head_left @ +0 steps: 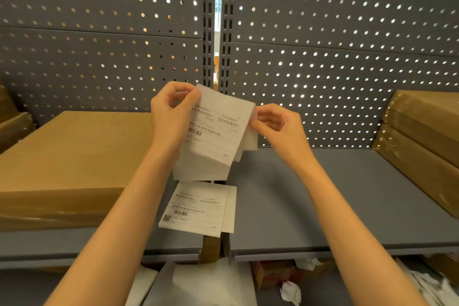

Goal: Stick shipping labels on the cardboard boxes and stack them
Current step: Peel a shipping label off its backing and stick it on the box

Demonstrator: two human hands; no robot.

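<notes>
Two hands at work above grey shelf (323, 194): left hand (171, 117) pinches shipping label (213, 131) top corner, right hand (275, 124) pinches backing edge — peeling. Risk: label curls, sticks to itself or tears. Cardboard box (69, 156) waits left, unlabelled on top.

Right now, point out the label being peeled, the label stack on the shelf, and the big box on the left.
Label being peeled (213, 131), head view: its printed face, near the barcode.
Label stack (196, 208), head view: printed face of the top sheet.
Big cardboard box (74, 151), head view: its bare top panel.
</notes>
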